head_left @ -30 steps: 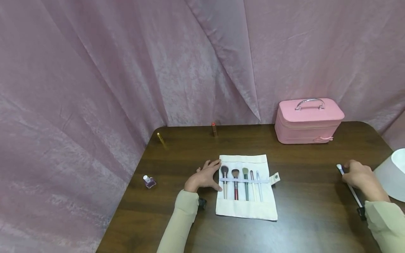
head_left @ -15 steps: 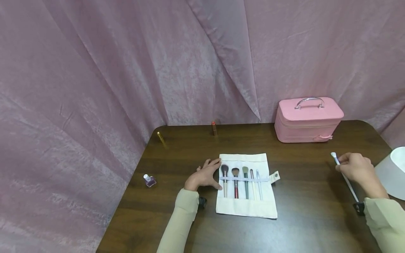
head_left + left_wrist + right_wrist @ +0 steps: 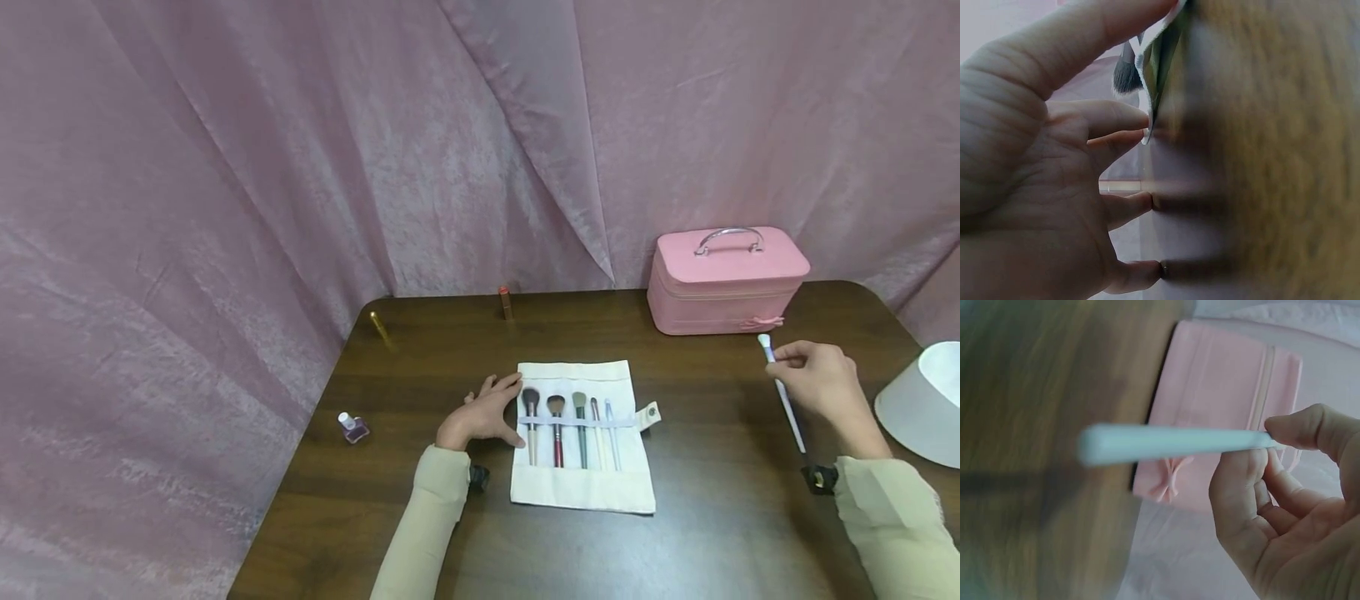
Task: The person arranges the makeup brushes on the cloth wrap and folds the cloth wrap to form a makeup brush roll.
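A white makeup brush (image 3: 787, 410) is pinched between the thumb and fingers of my right hand (image 3: 821, 382), above the table's right side. In the right wrist view its pale handle (image 3: 1166, 442) points leftward from the fingertips. My left hand (image 3: 486, 417) rests with spread fingers at the left edge of a white cloth brush roll (image 3: 585, 492). The left wrist view has the thumb and index finger at the cloth's edge, the other fingertips touching the table. Several brushes, among them a dark-headed brush (image 3: 531, 402) and a green brush (image 3: 581, 408), stand in the roll under a lilac band.
Behind the right hand is a pink case (image 3: 727, 292) with a silver handle. A white lampshade-like object (image 3: 918, 408) stands at the far right. Lipstick (image 3: 506, 302), a gold tube (image 3: 379, 326) and a purple nail polish bottle (image 3: 353, 427) are on the wooden table (image 3: 375, 517).
My right hand has lifted the white brush off the table and moved it left and away from me, towards the pink case. The left hand stays at the roll's edge.
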The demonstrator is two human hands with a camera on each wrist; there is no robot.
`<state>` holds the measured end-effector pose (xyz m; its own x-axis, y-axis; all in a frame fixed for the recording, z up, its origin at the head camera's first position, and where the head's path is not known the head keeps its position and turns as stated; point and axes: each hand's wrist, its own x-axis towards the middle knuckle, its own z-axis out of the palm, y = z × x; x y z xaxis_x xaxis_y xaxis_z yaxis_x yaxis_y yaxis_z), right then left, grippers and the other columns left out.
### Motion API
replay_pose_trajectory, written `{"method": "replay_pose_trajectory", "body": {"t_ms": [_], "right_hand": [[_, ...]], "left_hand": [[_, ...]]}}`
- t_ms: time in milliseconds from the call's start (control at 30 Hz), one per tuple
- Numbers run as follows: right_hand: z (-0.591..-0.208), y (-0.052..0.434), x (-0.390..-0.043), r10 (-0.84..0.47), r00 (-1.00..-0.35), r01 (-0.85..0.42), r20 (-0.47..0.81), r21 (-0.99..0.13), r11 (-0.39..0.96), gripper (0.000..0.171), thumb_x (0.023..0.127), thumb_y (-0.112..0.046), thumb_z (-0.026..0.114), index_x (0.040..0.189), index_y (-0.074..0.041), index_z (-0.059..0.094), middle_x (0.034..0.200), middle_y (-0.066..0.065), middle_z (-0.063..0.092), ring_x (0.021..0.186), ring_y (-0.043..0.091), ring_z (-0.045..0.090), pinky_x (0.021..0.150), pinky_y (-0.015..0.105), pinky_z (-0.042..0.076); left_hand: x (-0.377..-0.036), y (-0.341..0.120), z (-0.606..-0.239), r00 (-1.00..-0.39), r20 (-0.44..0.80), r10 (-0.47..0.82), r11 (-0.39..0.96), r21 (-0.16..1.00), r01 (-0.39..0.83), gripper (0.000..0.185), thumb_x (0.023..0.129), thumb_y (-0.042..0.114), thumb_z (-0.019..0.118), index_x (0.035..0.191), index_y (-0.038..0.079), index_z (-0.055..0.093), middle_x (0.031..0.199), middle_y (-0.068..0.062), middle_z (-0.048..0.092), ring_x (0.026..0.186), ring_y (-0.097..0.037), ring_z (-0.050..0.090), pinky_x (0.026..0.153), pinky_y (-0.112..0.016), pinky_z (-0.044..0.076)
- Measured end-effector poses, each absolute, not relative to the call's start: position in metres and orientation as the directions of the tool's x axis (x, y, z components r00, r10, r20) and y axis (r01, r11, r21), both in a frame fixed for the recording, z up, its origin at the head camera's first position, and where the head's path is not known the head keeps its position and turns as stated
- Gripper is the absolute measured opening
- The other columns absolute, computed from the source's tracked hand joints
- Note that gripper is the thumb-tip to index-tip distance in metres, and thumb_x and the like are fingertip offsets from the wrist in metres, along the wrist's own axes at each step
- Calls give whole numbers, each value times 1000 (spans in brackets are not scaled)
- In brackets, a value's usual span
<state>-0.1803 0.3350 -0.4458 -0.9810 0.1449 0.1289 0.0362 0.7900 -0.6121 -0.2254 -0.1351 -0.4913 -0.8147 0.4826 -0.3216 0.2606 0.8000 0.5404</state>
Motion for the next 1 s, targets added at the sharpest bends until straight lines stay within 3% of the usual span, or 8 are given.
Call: {"method": "replay_pose_trajectory", "body": {"t_ms": [267, 500, 733, 1000], "right_hand": [[-441, 315, -186, 185, -970, 4, 161, -744, 668, 30, 95, -9, 62, 109, 17, 62, 85, 25, 70, 54, 5, 62, 48, 22, 50], [-434, 298, -194, 231, -959, -30, 166, -867, 497, 29, 94, -4, 60, 114, 17, 60, 76, -17, 58, 63, -5, 59, 55, 19, 55], [-430, 283, -201, 225, -961, -44, 158, -896, 441, 31, 97, -5, 58, 118, 18, 57, 81, -9, 57, 67, -3, 59, 60, 19, 55], [-427, 265, -207, 227, -959, -85, 171, -935, 345, 29, 98, -3, 58, 118, 19, 56, 80, -15, 59, 71, -2, 59, 61, 17, 55]], "left_hand": [[-225, -135, -490, -816, -324, 479, 806, 530, 263, 102, 79, 25, 90, 160, 12, 30, 169, 1, 13, 154, -34, -1, 113, -71, 7], [-226, -134, -492, -820, -324, 472, 809, 528, 257, 102, 78, 26, 90, 160, 13, 31, 169, 2, 13, 154, -34, 0, 114, -70, 7], [-225, -134, -491, -826, -318, 465, 812, 525, 255, 102, 78, 25, 91, 160, 13, 32, 169, 2, 15, 154, -34, 1, 114, -69, 8], [-225, -133, -492, -832, -313, 459, 818, 514, 258, 102, 77, 25, 91, 159, 12, 33, 168, 2, 17, 154, -34, 3, 114, -69, 10]]}}
